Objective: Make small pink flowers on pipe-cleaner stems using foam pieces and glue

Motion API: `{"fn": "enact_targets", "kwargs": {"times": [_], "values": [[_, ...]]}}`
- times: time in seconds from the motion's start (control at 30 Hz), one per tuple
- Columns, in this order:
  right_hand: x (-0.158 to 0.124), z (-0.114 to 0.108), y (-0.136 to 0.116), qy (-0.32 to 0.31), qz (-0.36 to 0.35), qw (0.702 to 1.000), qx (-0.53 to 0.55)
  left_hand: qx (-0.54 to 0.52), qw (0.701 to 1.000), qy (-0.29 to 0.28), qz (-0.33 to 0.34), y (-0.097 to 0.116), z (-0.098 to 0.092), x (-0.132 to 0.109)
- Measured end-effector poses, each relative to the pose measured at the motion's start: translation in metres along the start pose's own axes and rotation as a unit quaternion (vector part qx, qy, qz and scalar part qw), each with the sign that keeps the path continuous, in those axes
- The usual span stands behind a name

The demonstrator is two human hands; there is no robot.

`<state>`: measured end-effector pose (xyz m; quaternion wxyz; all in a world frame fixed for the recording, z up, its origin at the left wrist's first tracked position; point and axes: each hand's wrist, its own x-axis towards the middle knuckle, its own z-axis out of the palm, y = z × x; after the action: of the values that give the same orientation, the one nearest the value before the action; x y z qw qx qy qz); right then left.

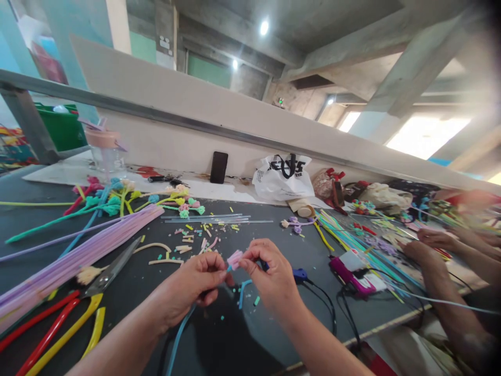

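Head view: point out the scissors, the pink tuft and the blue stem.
scissors (107,274), head view, on the blades.
pink tuft (235,259), head view, on its fuzzy middle.
blue stem (178,338), head view, on its lower stretch.

Pink pipe-cleaner piece (235,259), blue stem (178,339), lilac bundle (78,256), yellow-handled scissors (94,292), dark table (235,334).

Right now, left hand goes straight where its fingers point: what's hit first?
Left hand, pinching a thin blue stem, likely meets the small pink fuzzy bud first, then the right hand; depth unclear.
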<state>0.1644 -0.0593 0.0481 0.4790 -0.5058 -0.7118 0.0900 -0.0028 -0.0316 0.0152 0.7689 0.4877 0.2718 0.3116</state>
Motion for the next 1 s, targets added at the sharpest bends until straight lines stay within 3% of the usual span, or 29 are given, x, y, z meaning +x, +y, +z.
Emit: {"fn": "enact_targets", "kwargs": {"times": [0.27, 0.63, 1.0], "values": [[-0.0022, 0.0034, 0.0025, 0.022, 0.029, 0.999, 0.010, 0.007, 1.000, -0.009, 0.015, -0.0018, -0.0005, -0.0013], [0.0024, 0.0047, 0.0036, -0.001, 0.081, 0.996, 0.026, 0.000, 1.000, -0.009, 0.009, -0.0038, -0.0018, 0.0006], [0.0009, 0.0081, 0.0104, 0.011, 0.018, 1.000, -0.003, -0.003, 1.000, -0.006, 0.008, -0.0047, -0.0027, 0.0004]]}}
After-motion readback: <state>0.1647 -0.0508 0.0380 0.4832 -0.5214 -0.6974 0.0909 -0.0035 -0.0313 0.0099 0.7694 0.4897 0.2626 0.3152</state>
